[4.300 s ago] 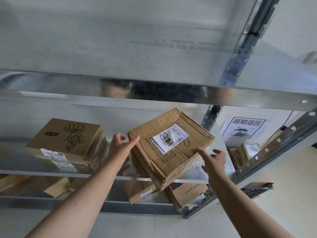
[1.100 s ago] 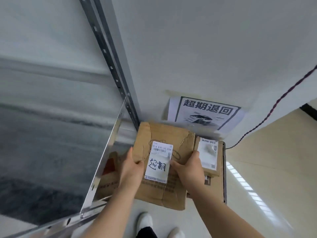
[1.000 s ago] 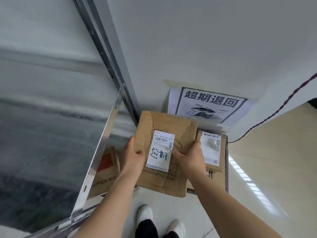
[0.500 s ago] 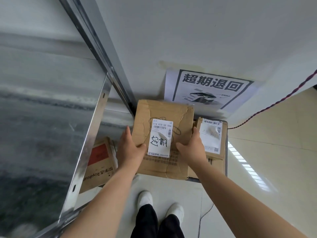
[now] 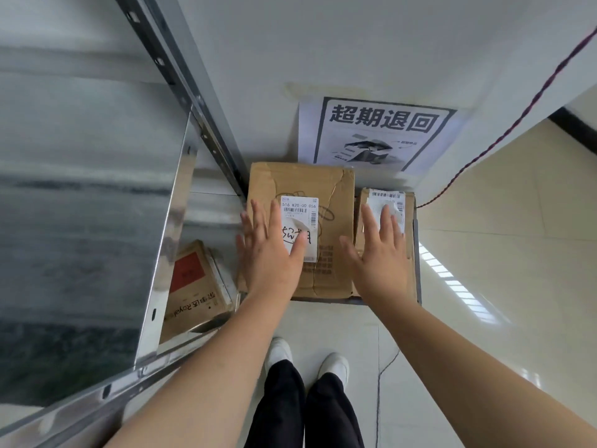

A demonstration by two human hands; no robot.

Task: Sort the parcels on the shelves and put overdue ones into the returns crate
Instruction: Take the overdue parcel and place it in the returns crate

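A worn cardboard parcel (image 5: 300, 227) with a handwritten white label (image 5: 298, 227) lies flat in the returns crate (image 5: 417, 253) on the floor, directly below a printed wall sign (image 5: 378, 134) and just right of the metal shelf upright (image 5: 193, 101). Both hands hover above it with fingers straight and spread, gripping nothing: the left hand (image 5: 271, 253) sits over the parcel's near-left part, its thumb across the label, while the right hand (image 5: 381, 250) hangs over the seam between this parcel and a smaller labelled parcel (image 5: 387, 202) packed against its right side. Whether either palm touches cardboard cannot be told from this angle. The parcel's long axis runs near to far, away from the person, whose white shoes (image 5: 307, 360) stand close to the crate's near edge. With this overdue parcel apparently set down, the next sorting move likely turns left: the shelves (image 5: 97, 205) rise on that side, and a further box with a red patch (image 5: 190, 286) rests on a lower level there, nearer the left hand than the right
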